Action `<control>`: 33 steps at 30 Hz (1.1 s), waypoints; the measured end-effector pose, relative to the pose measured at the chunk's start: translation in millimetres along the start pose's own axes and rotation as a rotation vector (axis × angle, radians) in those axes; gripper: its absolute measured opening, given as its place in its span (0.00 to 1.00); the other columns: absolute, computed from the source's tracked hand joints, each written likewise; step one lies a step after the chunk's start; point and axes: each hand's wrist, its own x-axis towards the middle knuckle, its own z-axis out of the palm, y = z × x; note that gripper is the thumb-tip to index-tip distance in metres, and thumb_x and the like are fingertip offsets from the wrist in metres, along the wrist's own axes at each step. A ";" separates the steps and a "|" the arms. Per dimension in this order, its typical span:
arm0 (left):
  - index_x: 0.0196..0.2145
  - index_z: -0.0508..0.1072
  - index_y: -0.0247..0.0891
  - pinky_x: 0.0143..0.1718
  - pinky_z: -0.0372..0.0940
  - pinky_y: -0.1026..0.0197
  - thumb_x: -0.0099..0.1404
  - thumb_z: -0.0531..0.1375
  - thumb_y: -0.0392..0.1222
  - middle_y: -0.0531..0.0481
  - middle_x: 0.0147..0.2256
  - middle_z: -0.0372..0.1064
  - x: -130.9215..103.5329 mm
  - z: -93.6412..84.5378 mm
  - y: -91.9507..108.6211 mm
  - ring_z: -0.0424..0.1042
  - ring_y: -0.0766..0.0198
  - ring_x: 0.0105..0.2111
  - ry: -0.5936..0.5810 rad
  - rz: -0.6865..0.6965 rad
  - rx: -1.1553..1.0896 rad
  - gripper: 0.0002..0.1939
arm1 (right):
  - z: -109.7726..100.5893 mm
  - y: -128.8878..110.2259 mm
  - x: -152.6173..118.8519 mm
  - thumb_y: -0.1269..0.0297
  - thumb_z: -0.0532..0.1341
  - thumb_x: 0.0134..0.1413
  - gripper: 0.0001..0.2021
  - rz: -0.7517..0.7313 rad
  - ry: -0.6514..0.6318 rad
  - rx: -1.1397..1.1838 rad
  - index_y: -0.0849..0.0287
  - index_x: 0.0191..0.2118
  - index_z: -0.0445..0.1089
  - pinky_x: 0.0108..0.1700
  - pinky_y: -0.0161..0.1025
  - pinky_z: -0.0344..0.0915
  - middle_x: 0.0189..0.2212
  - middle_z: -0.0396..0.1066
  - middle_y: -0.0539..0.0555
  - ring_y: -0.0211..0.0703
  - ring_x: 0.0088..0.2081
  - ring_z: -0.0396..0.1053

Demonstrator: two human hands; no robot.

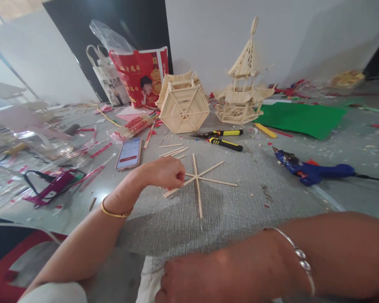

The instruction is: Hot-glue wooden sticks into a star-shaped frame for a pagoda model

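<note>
Thin wooden sticks (201, 202) lie crossed on the grey work surface as a star with arms meeting in the middle. My left hand (164, 171) is closed over the star's left side, fingertips down by the lower-left arm. It covers part of the left arm, and whatever its fingers may pinch is hidden. Low in the view, my right hand (189, 277) is near my body with its fingers curled at white cloth (148, 277); what lies in them is hidden. Several loose sticks (173, 151) lie just beyond my left hand.
Behind stand a hexagonal stick model (185, 107) and a stick pagoda (241, 92). Yellow-black pliers (224, 143) lie before them. At right are a blue glue gun (312, 168) and green sheet (303, 118); at left, a phone (129, 154) and a purple corded tool (52, 187).
</note>
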 end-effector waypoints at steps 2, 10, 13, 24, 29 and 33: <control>0.23 0.74 0.36 0.23 0.54 0.69 0.51 0.56 0.33 0.56 0.18 0.69 0.6 0.1 -0.3 0.66 0.71 0.20 -0.008 -0.004 0.001 0.06 | -1.3 10.5 -2.0 0.71 0.57 0.49 0.23 -0.079 0.025 -0.042 0.55 0.20 0.36 0.28 0.40 0.62 0.23 0.69 0.49 0.39 0.36 0.70; 0.25 0.74 0.36 0.24 0.56 0.68 0.52 0.56 0.33 0.55 0.20 0.71 1.6 1.6 -3.0 0.68 0.70 0.21 -0.036 0.003 -0.016 0.06 | -8.7 2.0 2.4 0.69 0.57 0.50 0.24 -0.058 -0.065 -0.075 0.54 0.20 0.36 0.25 0.41 0.59 0.26 0.71 0.50 0.39 0.30 0.68; 0.24 0.74 0.36 0.24 0.56 0.68 0.52 0.56 0.34 0.55 0.19 0.71 1.4 2.0 -3.3 0.68 0.70 0.21 -0.031 0.019 -0.003 0.06 | -10.9 3.8 2.4 0.68 0.56 0.53 0.23 -0.078 -0.043 -0.061 0.54 0.21 0.35 0.25 0.42 0.59 0.25 0.70 0.50 0.40 0.32 0.68; 0.24 0.73 0.35 0.22 0.55 0.69 0.52 0.56 0.33 0.55 0.19 0.71 3.0 2.5 -3.4 0.67 0.71 0.21 -0.036 0.015 0.002 0.06 | -20.4 0.4 0.0 0.68 0.55 0.53 0.23 -0.054 -0.145 -0.139 0.54 0.22 0.35 0.28 0.40 0.61 0.31 0.73 0.47 0.37 0.31 0.67; 0.25 0.73 0.34 0.23 0.56 0.70 0.52 0.55 0.33 0.54 0.20 0.71 2.6 0.7 -1.7 0.68 0.71 0.21 -0.053 0.009 -0.005 0.06 | -18.3 1.2 0.8 0.67 0.58 0.47 0.24 -0.061 -0.136 -0.160 0.54 0.21 0.34 0.27 0.38 0.62 0.30 0.72 0.46 0.36 0.31 0.68; 0.24 0.72 0.35 0.23 0.56 0.70 0.52 0.56 0.34 0.55 0.18 0.69 2.1 0.2 -0.8 0.68 0.71 0.21 -0.057 0.002 -0.016 0.05 | -19.1 1.1 1.6 0.68 0.56 0.49 0.24 -0.053 -0.117 -0.135 0.54 0.21 0.34 0.27 0.39 0.62 0.29 0.72 0.47 0.37 0.31 0.69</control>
